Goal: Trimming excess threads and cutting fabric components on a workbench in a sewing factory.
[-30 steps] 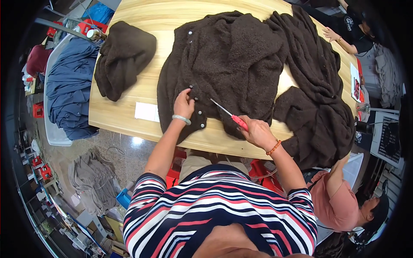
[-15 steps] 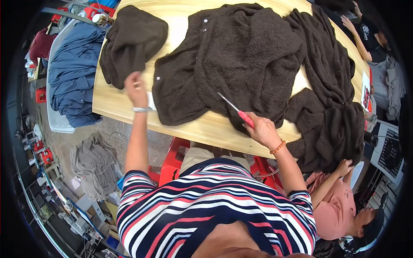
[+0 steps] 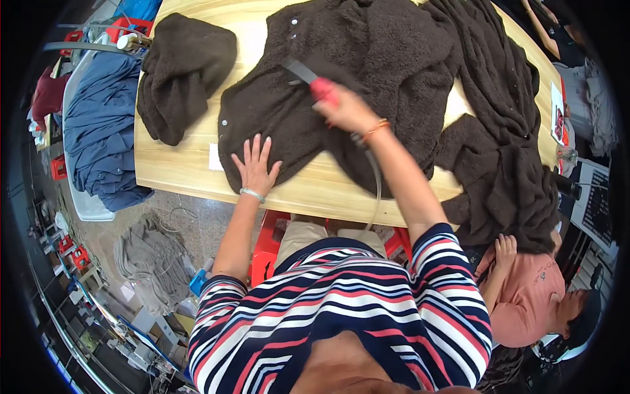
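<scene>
A dark brown fleece garment (image 3: 387, 72) with several small snap buttons lies spread over the wooden table in front of me. My left hand (image 3: 254, 164) rests flat on its near left corner, fingers spread. Above the garment's middle, my right hand (image 3: 344, 110) is closed round a red-handled air gun (image 3: 324, 90). Its metal nozzle, smeared by motion, points to the far left. From beneath my right wrist a thin grey hose (image 3: 378, 177) runs down over the table's near edge.
A folded brown fleece piece (image 3: 184, 72) lies on the left; more brown fleece (image 3: 502, 85) is heaped on the right. Beyond the table's left edge stands a white tub (image 3: 92, 205) of blue clothes. A co-worker in pink (image 3: 531, 299) handles fleece at the right; another person's arm shows far right.
My left hand has moved right from beside the folded piece onto the garment's corner. My right hand has swung the air gun up and left over the garment.
</scene>
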### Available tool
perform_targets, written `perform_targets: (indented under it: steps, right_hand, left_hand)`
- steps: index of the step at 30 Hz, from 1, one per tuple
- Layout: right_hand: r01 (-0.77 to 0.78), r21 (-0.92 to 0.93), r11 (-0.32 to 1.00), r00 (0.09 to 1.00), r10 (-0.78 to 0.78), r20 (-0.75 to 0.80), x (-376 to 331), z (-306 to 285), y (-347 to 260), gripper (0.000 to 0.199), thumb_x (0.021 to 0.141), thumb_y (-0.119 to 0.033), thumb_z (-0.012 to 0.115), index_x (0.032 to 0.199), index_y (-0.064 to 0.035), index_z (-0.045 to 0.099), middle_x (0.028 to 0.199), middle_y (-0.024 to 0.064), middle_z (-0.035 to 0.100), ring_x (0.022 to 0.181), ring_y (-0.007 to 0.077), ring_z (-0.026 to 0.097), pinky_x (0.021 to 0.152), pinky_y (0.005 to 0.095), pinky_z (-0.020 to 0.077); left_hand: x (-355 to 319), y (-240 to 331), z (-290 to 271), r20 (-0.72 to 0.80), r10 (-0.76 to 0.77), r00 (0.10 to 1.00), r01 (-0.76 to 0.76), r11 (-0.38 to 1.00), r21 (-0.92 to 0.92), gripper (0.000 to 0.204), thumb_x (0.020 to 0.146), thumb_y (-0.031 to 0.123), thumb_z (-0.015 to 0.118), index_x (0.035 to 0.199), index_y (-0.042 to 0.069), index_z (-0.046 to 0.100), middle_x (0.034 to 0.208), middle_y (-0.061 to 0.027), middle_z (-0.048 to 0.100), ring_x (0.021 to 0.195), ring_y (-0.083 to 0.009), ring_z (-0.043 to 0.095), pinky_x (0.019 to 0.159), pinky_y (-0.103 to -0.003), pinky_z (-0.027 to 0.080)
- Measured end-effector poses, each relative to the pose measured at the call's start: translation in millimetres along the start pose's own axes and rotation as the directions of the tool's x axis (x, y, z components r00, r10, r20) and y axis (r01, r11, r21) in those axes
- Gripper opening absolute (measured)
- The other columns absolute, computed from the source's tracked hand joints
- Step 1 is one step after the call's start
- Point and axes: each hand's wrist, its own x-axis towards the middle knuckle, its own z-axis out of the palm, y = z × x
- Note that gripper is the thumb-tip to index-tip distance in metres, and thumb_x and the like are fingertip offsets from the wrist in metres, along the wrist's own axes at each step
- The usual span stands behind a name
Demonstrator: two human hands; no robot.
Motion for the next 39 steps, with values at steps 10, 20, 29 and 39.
perform_targets:
  steps: [10,20,29,39]
  right_hand:
    - [-0.371,0.087,0.925,0.790,0.363,-0.494,-122.7,-166.9,105.9,0.037,0.089,-0.028,0.066,0.113,-0.0019,0.055,0.082,0.0032,0.063,0.059,0.0084,0.059,0.051,0.0226,0.0488]
    - [-0.343,0.125,0.931,0.844,0.363,-0.394,-164.2,-120.7,105.5,0.044,0.084,-0.029,0.067,0.116,-0.0004,0.057,0.092,0.0148,0.066,0.077,0.0222,0.065,0.076,0.0342,0.0500]
    - [-0.324,0.324,0.889,0.823,0.434,-0.368,-153.1,-127.7,98.6,0.040,0.086,-0.025,0.066,0.116,-0.0015,0.057,0.083,0.0079,0.064,0.062,0.0142,0.062,0.061,0.0301,0.0515]
    - [-0.363,0.328,0.872,0.821,0.465,-0.330,-161.1,-132.4,112.8,0.034,0.088,-0.026,0.065,0.111,-0.0008,0.057,0.079,0.0045,0.061,0.061,0.0109,0.061,0.054,0.0256,0.0498]
  left_hand:
    - [5.4,32.8,-9.0,-0.181,-0.024,0.983,0.041,0.995,0.090,0.063,0.083,0.028,0.064,0.139,0.012,0.041,0.147,-0.0191,0.030,0.137,-0.0404,0.024,0.106,-0.064,0.019]
    - [118.7,171.7,30.5,-0.349,0.461,0.816,-0.473,0.879,0.056,0.076,0.072,0.015,0.070,0.142,0.017,0.039,0.144,-0.0219,0.030,0.129,-0.0354,0.033,0.094,-0.051,0.032]
    - [236.0,92.3,-40.2,0.191,-0.064,0.980,0.199,0.172,-0.965,0.029,0.080,0.008,0.053,0.104,-0.002,0.066,0.094,-0.0103,0.068,0.078,-0.0162,0.065,0.072,-0.032,0.053]
    - [143.4,-21.3,-50.1,0.321,-0.680,0.659,0.521,0.105,-0.847,0.073,0.077,0.047,0.074,0.132,0.008,0.048,0.125,-0.0101,0.053,0.109,-0.0216,0.052,0.090,-0.040,0.044]
